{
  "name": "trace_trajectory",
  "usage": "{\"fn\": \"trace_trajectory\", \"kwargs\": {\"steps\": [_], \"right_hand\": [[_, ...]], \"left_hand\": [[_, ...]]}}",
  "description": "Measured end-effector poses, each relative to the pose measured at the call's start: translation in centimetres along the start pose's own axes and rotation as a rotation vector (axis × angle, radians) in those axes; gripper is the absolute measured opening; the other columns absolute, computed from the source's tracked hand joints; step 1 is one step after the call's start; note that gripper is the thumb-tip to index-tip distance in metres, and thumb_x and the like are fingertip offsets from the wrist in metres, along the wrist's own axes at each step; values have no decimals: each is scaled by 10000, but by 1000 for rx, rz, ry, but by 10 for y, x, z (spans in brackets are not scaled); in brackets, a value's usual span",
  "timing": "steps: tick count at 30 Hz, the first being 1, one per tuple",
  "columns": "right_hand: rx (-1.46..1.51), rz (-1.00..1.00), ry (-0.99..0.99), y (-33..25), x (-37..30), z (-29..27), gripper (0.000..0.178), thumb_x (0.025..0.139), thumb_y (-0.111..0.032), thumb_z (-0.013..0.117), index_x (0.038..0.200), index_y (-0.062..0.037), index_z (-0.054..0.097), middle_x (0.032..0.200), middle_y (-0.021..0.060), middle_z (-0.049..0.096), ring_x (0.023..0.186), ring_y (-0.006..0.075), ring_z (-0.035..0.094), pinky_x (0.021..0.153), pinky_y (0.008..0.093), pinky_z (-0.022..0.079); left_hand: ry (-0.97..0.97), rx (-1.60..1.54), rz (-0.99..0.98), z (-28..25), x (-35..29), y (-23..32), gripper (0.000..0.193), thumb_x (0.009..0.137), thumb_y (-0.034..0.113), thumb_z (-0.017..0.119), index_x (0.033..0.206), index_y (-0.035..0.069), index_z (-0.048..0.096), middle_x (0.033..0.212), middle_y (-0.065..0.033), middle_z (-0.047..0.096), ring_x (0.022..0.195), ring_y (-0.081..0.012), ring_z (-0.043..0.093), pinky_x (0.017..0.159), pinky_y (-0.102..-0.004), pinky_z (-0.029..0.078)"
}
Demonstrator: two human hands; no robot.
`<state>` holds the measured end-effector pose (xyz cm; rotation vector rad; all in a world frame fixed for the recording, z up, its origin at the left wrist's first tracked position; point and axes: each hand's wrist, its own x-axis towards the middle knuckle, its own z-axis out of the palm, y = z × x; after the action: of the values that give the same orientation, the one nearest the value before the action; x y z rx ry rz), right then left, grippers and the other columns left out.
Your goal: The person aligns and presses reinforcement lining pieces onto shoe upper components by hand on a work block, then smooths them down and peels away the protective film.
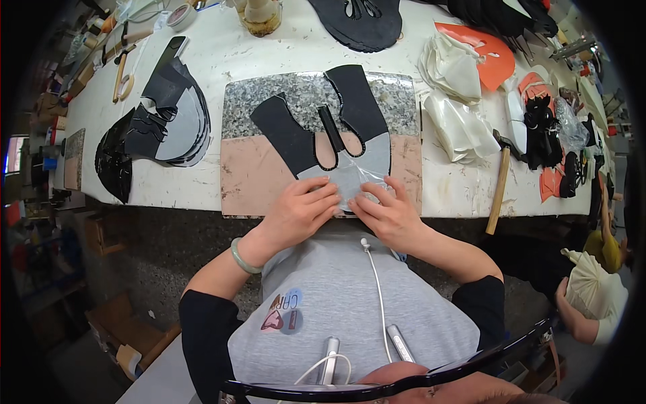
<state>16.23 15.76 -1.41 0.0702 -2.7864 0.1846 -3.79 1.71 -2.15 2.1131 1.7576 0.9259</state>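
We see a big white table [171, 188], and on it a board [245, 178], part speckled and part pink. The black and grey cut piece [369, 118] lies flat on the board, with its grey end at the edge near us. We think it could slide or turn crooked if one side gets pushed harder than the other. Right of the board, the hammer [499, 183] has its handle poking past the table edge, so a bumped arm could knock it down. Our left hand [309, 210] is narrow, fingers close together on the grey end; our right hand [385, 210] is a bit wider, fingers bent on it too. We cannot tell if our thumbs pinch it from below. Something thin and shiny, like clear film [365, 168], lies wrinkled by our right fingers; pressing it down bumpy might leave creases. At the back, the see-through jar [260, 15] has yellow-brown stuff in it, and it might spill if it tipped. The little round tub [180, 17] has something brownish-pink inside, but we cannot tell what.
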Motion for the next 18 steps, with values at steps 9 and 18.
{"fn": "trace_trajectory", "kwargs": {"steps": [9,18], "right_hand": [[400,277,-49,18,-1,-8,364,723,-106,711,1081,-118,650,1110,13,604,1084,239,541,954,424,380],[519,267,-32,30,-6,-8,398,730,-80,739,1113,-99,634,1169,37,609,1079,253,552,909,403,423]], "left_hand": [[166,-60,-177,30,23,9,236,764,-6,698,996,36,686,972,-67,617,964,-271,520,843,-369,441],[104,-79,-130,24,22,17,239,756,113,756,986,65,710,1060,-35,631,1008,-248,518,885,-379,394]]}}
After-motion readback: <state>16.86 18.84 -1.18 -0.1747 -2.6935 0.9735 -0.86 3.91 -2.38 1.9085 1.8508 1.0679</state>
